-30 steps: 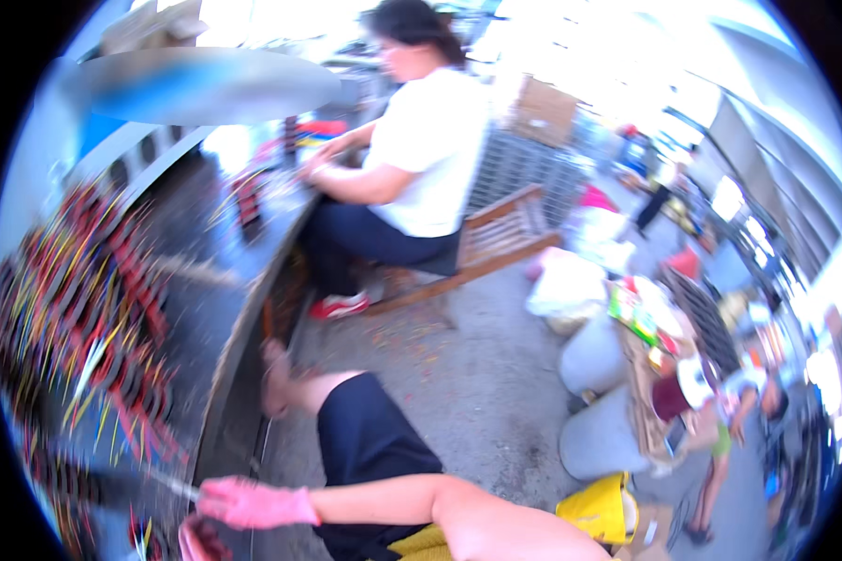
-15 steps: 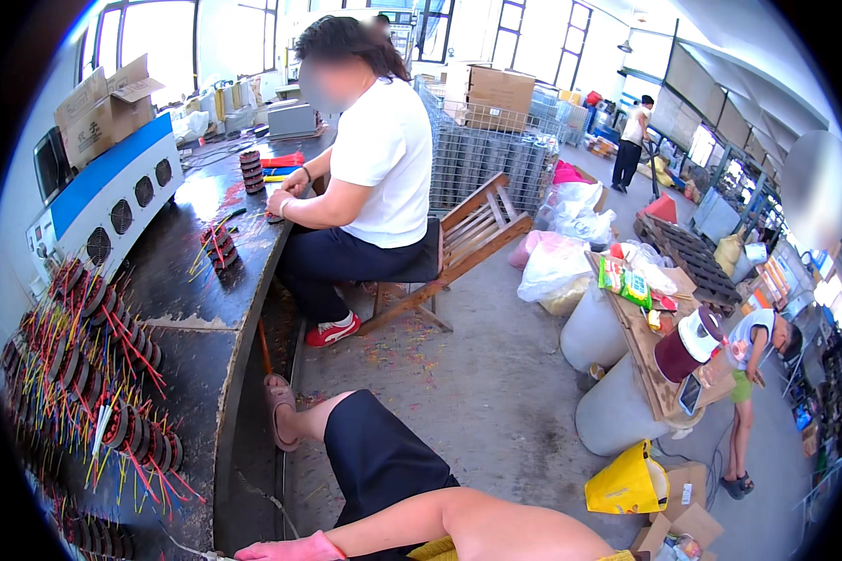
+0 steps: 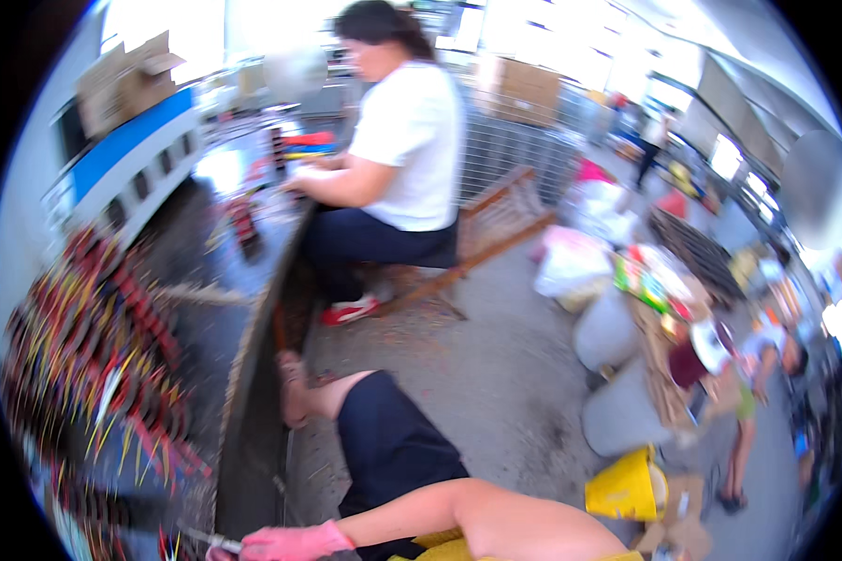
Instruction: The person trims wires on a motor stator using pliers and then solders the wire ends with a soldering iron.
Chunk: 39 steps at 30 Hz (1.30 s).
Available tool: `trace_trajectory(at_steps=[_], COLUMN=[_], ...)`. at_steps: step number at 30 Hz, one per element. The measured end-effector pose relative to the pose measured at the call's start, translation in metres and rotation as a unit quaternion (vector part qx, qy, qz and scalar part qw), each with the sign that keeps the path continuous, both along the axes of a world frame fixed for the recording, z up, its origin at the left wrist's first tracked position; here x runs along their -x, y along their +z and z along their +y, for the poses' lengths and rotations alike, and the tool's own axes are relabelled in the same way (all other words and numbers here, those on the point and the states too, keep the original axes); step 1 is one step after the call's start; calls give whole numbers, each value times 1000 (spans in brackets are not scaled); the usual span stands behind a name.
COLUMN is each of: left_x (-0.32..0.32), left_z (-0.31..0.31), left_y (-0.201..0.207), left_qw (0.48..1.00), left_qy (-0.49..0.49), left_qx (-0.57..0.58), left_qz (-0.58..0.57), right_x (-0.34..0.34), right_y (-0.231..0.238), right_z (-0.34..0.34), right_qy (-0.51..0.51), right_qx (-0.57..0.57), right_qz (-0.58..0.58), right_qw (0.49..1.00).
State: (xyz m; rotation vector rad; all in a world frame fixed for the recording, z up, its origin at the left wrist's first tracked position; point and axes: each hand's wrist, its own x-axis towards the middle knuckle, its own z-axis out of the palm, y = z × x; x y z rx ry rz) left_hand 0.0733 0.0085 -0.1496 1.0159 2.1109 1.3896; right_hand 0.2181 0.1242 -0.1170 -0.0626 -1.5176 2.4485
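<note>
My right hand point(image 3: 295, 541), in a pink glove, is at the lower edge beside the table point(image 3: 196, 374). Its fingers are closed round a slim pale tool point(image 3: 213, 539), whose kind the blur hides. My left hand is not visible; a small pink patch at the lower edge by the tool is too little to identify. On the table to the left of my hand lie rows of dark ring-shaped wound cores point(image 3: 150, 411) with red, yellow and blue wire ends. More such cores point(image 3: 94, 500) are at the lower left.
Across the table corner a seated person in a white shirt point(image 3: 407, 140) works near another stack of cores point(image 3: 243, 224). A blue-and-white machine point(image 3: 131, 159) stands at the back left. To my right are a yellow bag point(image 3: 622, 486), large grey drums point(image 3: 617, 411) and a wooden chair point(image 3: 496, 215).
The view has shifted and blurred, with the background moving right. My gloved right hand shows more fully now, and the slim tool in it has come into sight.
</note>
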Motion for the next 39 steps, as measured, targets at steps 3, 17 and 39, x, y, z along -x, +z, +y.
trace_trajectory(at_steps=[3,17,39], left_x=[18,-33,159], left_z=[-23,-34,-248], left_y=[-48,24,41], left_qw=[947,899,797], left_qy=[76,51,354], left_qx=[-143,-201,381], left_qz=[-277,-385,306], right_x=[1,1,17], right_y=[13,25,14], right_z=[-12,-27,7], right_qy=[13,83,16], right_qx=[31,15,-105], right_qz=[-49,-166,-169], right_qw=[998,982,980])
